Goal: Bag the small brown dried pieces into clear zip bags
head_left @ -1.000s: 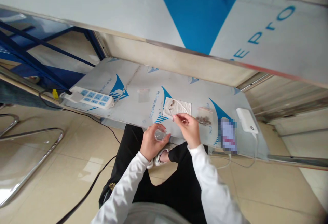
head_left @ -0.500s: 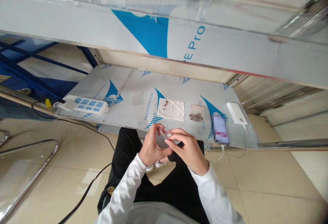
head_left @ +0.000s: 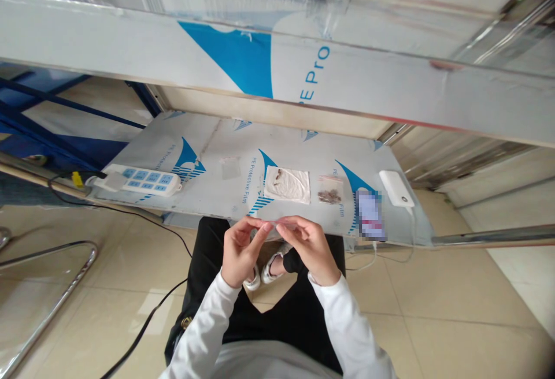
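Plastic (head_left: 274, 223) held between left fingers (head_left: 259, 236) and right fingers (head_left: 287, 233).

Here we have the left hand (head_left: 240, 251) pointing to one o'clock, the right hand (head_left: 307, 247) to eleven, thumb tips (so close together!) pressed toward bent fingers, forearms (head_left: 206, 321) angled from seven and five.

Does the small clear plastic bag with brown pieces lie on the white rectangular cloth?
No, the bag lies to the right of the cloth, with a gap between them.
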Demonstrator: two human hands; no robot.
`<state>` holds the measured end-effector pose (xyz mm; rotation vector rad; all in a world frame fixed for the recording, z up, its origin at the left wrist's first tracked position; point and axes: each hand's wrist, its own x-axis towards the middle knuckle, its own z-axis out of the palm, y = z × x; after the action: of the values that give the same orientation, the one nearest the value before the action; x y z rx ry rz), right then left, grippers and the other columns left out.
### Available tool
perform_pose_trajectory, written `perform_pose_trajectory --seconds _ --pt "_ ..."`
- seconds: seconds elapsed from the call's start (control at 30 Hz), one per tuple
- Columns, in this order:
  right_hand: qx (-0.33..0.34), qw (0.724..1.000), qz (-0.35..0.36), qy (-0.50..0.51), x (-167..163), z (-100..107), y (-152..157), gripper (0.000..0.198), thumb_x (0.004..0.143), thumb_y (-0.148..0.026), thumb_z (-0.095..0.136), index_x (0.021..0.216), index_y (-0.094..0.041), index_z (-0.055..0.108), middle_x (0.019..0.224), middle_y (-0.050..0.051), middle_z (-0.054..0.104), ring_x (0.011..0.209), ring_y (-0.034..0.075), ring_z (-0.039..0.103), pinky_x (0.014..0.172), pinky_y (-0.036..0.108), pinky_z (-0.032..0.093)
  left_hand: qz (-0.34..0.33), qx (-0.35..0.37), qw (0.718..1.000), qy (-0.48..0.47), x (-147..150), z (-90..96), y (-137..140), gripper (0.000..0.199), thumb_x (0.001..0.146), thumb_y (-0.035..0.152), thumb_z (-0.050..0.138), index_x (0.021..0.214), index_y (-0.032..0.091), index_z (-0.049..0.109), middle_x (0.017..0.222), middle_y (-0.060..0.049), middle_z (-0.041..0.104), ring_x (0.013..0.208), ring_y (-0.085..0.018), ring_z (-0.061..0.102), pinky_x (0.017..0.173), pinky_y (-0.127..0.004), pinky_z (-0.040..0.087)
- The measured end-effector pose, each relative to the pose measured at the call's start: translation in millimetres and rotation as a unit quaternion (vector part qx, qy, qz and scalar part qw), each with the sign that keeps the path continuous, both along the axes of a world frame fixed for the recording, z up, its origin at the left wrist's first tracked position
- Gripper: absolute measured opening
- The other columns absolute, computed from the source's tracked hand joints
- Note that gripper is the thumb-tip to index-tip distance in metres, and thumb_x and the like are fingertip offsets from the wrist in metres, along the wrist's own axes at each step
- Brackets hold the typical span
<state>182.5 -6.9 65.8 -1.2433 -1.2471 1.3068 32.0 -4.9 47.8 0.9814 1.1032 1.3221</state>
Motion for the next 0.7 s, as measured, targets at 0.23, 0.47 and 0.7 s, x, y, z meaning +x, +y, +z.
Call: perform_pose_trajectory --seconds 0.23,0.47,0.7 --pt "-0.001 1.0 -0.022 0.021 -6.0 -5.5 -0.3 0.015 0.078 -0.031 0.07 0.081 -0.017 0.07 0.083 0.006 0.072 0.08 0.019 0.066 0.075 0.028 0.05 -0.026 -0.012 1.0 0.001 -4.7 -0.4 1.2 0.019 0.075 0.03 0.072 0.078 0.012 0.068 0.076 -0.007 0.07 0.073 -0.016 0.064 0.073 -0.026 0.051" --pt "-0.05 0.994 -0.044 0.087 -4.0 -13.1 -4.9 0.019 0.078 -0.036 0.069 0.08 -0.017 0.068 0.079 0.004 0.071 0.079 0.018 0.066 0.077 0.028 0.05 -0.013 -0.018 1.0 0.017 -8.2 -1.9 1.7 0.019 0.076 0.03 0.071 0.071 0.013 0.064 0.069 -0.004 0.067 0.066 -0.012 0.06 0.067 -0.022 0.049" --pt "-0.038 0.995 -0.034 0.09 -5.5 -10.7 -7.2 0.017 0.078 -0.033 0.07 0.082 -0.017 0.067 0.079 0.004 0.071 0.081 0.019 0.066 0.077 0.028 0.05 -0.084 -0.014 0.996 0.016 -7.0 -4.6 5.6 0.017 0.076 0.028 0.071 0.08 0.013 0.067 0.081 -0.007 0.07 0.077 -0.017 0.063 0.075 -0.026 0.05"
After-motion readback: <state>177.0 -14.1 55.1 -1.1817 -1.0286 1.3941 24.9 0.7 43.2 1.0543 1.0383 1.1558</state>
